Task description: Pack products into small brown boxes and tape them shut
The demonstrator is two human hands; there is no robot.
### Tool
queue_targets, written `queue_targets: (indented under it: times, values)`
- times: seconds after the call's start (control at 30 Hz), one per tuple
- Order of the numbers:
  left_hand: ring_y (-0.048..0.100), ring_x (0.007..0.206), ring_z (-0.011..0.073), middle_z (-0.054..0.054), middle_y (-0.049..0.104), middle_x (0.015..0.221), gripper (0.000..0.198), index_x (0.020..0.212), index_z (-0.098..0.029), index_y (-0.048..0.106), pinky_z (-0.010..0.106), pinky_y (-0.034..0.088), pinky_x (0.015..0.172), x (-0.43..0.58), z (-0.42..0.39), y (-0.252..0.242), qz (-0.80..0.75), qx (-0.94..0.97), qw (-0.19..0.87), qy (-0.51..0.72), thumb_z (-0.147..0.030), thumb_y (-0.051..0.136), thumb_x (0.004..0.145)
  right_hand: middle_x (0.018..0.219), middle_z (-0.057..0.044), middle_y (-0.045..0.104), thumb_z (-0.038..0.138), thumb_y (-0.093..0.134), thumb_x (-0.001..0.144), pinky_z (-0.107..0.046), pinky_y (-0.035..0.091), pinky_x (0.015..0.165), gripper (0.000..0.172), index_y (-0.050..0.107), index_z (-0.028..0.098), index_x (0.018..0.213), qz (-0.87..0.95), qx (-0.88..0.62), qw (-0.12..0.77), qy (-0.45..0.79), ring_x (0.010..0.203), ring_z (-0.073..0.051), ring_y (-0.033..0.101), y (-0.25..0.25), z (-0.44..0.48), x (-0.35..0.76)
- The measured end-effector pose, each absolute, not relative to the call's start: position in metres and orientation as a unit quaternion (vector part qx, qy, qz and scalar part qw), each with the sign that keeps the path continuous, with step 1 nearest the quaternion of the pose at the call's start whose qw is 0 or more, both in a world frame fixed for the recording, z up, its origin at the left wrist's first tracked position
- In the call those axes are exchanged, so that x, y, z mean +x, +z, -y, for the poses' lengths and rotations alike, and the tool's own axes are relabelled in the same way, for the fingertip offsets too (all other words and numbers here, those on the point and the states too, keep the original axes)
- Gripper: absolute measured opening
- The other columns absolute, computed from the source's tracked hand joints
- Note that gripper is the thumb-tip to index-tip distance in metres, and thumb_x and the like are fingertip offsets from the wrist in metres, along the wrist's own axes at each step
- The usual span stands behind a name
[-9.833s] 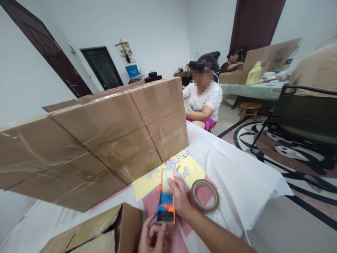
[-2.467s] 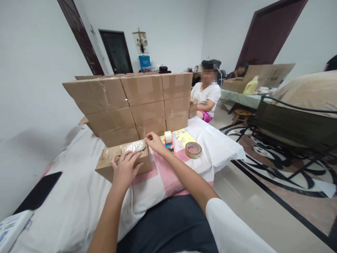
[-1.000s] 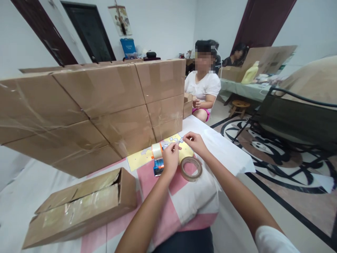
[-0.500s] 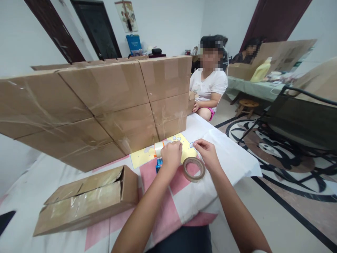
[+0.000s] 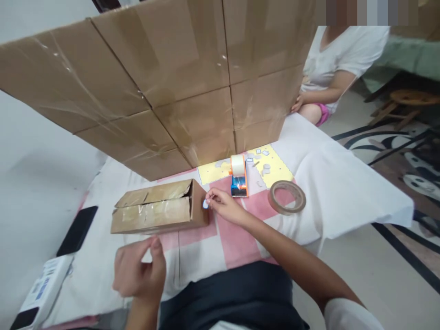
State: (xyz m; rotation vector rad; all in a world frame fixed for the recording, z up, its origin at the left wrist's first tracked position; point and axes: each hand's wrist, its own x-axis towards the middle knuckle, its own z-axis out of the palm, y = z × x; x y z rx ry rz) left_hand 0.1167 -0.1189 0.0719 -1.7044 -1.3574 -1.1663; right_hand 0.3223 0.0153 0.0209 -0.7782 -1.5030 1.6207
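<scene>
My right hand pinches a small white piece with a blue edge, perhaps a sticker, beside the right end of a long cardboard box. The box lies on the table, its top flaps slightly gaping and strips of clear tape across them. Nearer to me, in front of the box, my left hand is raised with its fingers curled in; nothing shows between thumb and forefinger. Beyond my right hand lies an orange and blue tape dispenser with a clear roll. A brown tape roll rests to its right.
A tall wall of taped cardboard boxes stands across the table's far side. Small scraps lie on a yellow printed patch of the tablecloth. A black phone-like slab and a white power strip are at left. A person sits at far right.
Both hands have moved left and nearer to the small cardboard box, the white piece still pinched in my right hand. My view has tilted down and left.
</scene>
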Motion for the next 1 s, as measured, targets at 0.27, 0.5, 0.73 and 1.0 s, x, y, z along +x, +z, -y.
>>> queue_targets:
  times: [0.27, 0.5, 0.73, 1.0]
  values:
    - [0.040, 0.130, 0.0380, 0.017, 0.044, 0.135, 0.071, 0.128, -0.023, 0.055, 0.058, 0.040, 0.104, 0.169, 0.110, 0.040, 0.613, -0.612, 0.297, -0.403, -0.043, 0.087, 0.068, 0.107, -0.005, 0.048, 0.037, 0.065, 0.087, -0.036, 0.044, 0.094, 0.018, 0.060, 0.020, 0.083, 0.612, -0.316, 0.412, 0.597, 0.102, -0.019, 0.053, 0.014, -0.013, 0.316]
    - [0.030, 0.137, 0.0430, 0.017, 0.035, 0.138, 0.080, 0.135, -0.025, 0.041, 0.066, 0.030, 0.111, 0.192, 0.094, 0.026, 0.677, -0.567, 0.255, -0.394, -0.047, 0.083, 0.070, 0.113, -0.006, 0.047, 0.027, 0.060, 0.088, -0.037, 0.041, 0.104, 0.008, 0.056, 0.022, 0.083, 0.610, -0.332, 0.427, 0.580, 0.128, -0.021, 0.044, 0.009, -0.009, 0.303]
    - [0.027, 0.138, 0.0392, 0.015, 0.038, 0.133, 0.081, 0.134, -0.026, 0.037, 0.066, 0.028, 0.112, 0.197, 0.086, 0.022, 0.673, -0.553, 0.273, -0.409, -0.043, 0.084, 0.070, 0.131, -0.010, 0.047, 0.024, 0.061, 0.087, -0.037, 0.040, 0.107, 0.006, 0.056, 0.021, 0.083, 0.606, -0.332, 0.431, 0.580, 0.137, -0.022, 0.042, 0.012, -0.006, 0.305]
    - [0.042, 0.126, 0.0387, 0.012, 0.047, 0.119, 0.069, 0.120, -0.028, 0.044, 0.069, 0.034, 0.107, 0.177, 0.089, 0.008, 0.640, -0.552, 0.282, -0.455, -0.042, 0.084, 0.065, 0.133, -0.008, 0.055, 0.012, 0.064, 0.081, -0.033, 0.043, 0.101, 0.012, 0.055, 0.020, 0.079, 0.634, -0.274, 0.416, 0.592, 0.124, -0.020, 0.055, 0.017, -0.011, 0.309]
